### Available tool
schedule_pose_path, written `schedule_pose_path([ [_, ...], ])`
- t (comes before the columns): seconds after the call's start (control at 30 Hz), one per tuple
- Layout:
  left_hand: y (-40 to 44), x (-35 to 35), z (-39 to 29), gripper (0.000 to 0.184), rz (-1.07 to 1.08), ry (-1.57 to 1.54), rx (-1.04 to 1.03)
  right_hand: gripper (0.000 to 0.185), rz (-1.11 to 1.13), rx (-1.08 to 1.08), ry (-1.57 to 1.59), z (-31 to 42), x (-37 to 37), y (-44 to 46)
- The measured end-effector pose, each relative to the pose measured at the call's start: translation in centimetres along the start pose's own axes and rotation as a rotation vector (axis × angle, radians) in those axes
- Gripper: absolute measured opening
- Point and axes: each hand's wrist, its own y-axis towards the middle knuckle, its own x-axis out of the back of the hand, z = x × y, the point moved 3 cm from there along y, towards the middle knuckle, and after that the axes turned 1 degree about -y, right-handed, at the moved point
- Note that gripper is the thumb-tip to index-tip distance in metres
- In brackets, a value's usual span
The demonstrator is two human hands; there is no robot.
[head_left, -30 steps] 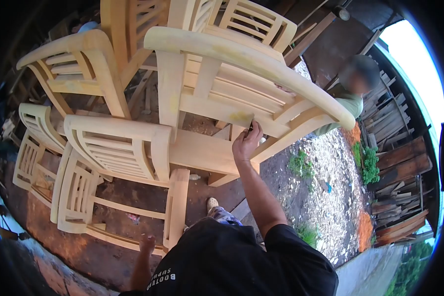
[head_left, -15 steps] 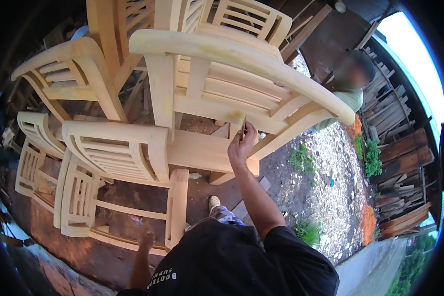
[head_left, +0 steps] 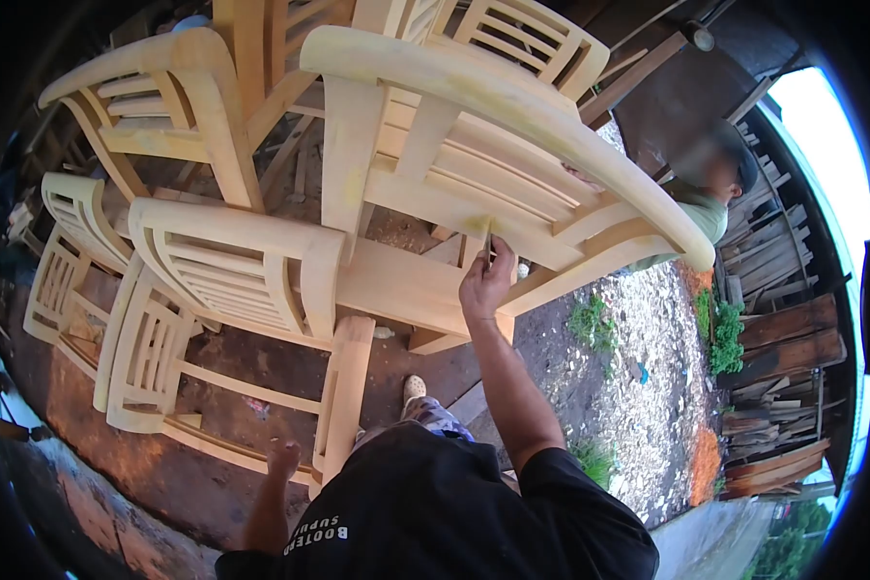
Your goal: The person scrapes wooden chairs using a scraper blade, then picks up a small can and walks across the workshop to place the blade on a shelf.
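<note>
Two bare hands show, the right one raised and the left one low. The right hand (head_left: pixel 489 275) is closed around a thin, flat tool (head_left: pixel 489 240), pinched between thumb and fingers, with its upper end at the lower back rail (head_left: pixel 420 198) of a large pale wooden seat. What the tool is cannot be told. Just beside its tip, a yellowish patch (head_left: pixel 476 223) marks the rail. Above runs the seat's curved top rail (head_left: pixel 522 124), sloping down toward the right. The left hand (head_left: pixel 282 459) hangs near a low chair frame (head_left: pixel 251 390); whether its fingers are curled or spread, I cannot tell. A smaller slatted chair back (head_left: pixel 237 225) stands left of the large seat, and more unpainted chairs are packed behind and beside it. Beyond the large seat's right end is another person in a pale green top (head_left: pixel 708 215). Farther right, old boards (head_left: pixel 788 319) are stacked near a leafy green plant (head_left: pixel 727 338), beside ground strewn with pale chips (head_left: pixel 652 406).
</note>
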Motion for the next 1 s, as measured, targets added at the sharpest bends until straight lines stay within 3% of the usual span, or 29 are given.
schedule_pose_path([
  [0.1, -0.1, 0.1, 0.7, 0.034, 0.03, -0.063, 0.024, 0.035, 0.008, 0.011, -0.007, -0.4, -0.9, -0.5],
  [0.3, -1.5, 1.6, -1.2, 0.035, -0.057, 0.101, -0.079, 0.042, -0.005, 0.032, -0.079, 0.2, -2.6, -1.1],
  [0.5, -0.3, 1.7, -0.5, 0.034, 0.025, -0.041, 0.012, 0.048, -0.074, 0.051, -0.093, 0.9, -5.5, -1.9],
  [0.7, -3.4, 3.9, -3.5, 0.032, -0.099, 0.179, -0.085, 0.051, -0.163, 0.056, -0.089, 0.8, -7.8, -2.0],
  [0.9, -3.9, 4.4, -1.7, 0.033, -0.066, 0.055, 0.087, 0.052, -0.13, 0.129, -0.207, 1.0, -8.1, -2.1],
  [1.0, -3.8, 4.9, -1.4, 0.033, -0.06, 0.045, 0.067, 0.051, -0.056, 0.191, -0.228, 0.1, -7.6, -2.3],
])
